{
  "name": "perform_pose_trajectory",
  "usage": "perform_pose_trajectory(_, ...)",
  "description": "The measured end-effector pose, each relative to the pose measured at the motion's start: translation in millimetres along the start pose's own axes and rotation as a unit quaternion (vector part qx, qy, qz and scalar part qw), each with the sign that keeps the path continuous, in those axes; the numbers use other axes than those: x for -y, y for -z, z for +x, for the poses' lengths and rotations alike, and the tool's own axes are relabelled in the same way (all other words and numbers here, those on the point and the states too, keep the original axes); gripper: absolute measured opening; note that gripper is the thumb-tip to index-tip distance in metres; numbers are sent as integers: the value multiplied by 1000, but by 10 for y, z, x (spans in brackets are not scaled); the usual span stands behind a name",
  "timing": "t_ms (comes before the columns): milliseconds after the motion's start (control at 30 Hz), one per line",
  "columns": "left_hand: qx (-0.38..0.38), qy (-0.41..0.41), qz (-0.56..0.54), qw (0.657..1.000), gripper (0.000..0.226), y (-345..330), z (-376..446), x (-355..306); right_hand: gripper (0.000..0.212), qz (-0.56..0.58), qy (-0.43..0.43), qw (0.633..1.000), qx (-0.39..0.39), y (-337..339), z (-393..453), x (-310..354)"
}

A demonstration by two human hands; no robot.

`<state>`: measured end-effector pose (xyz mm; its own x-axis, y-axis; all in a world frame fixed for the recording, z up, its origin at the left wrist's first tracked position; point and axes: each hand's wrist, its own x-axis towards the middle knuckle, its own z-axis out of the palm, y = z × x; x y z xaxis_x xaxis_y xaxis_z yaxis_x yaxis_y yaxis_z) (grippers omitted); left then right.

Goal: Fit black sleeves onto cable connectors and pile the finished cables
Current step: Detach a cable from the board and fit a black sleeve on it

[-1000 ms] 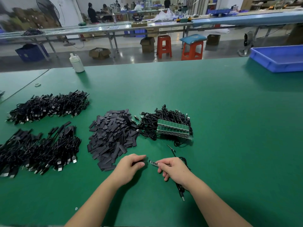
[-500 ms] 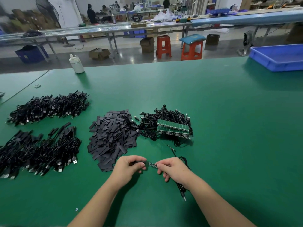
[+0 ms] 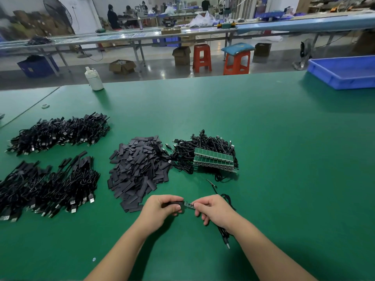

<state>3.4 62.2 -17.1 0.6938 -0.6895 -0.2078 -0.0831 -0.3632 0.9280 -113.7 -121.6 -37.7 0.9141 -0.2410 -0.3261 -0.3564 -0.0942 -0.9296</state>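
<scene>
— Two hands meet low over the green counter, don't they? What does each one hold?

— Left hand has its fingers curled round a black sleeve, pinched between thumb and fingertips. Right hand pinches the small circuit-board connector at the end of a black cable. The sleeve's mouth sits right at the board's left end; how far the board is inside, I cannot tell.

— And the cable itself?

— It runs back under the right wrist and lies on the counter, its metal plug pointing toward the near edge.

— Where is the stock?

— Just beyond the left hand lies the heap of loose sleeves. To its right, touching it, a tangle of unsleeved cables with a green row of bare boards on top.

— Finished ones?

— Two black piles at the far left: the near pile and the far pile, well apart from the hands.

— Anything else on the counter?

— One white bottle at the far edge, and a blue tray at the far right.
</scene>
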Motion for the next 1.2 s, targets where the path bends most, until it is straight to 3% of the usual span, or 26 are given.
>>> perform_pose_trajectory(167,-3,-2,-42,999,27,-29,-3,6,15,9,1,1000,-3,-13,7,1)
perform_pose_trajectory(400,-8,-3,-18,1000,35,-46,15,35,16,-3,-5,1000,2,-19,19,-13)
perform_pose_trajectory(567,19,-23,54,998,20,-6,34,33,16,-5,-5,1000,-1,-16,10,-9)
perform_pose_trajectory(700,37,-38,109,993,24,32,61,-15,17,-2,-3,1000,-4,-12,2,-2)
perform_pose_trajectory(1200,65,-43,133,988,23,33,93,-87,18,20,-20,1000,0,-15,-11,53)
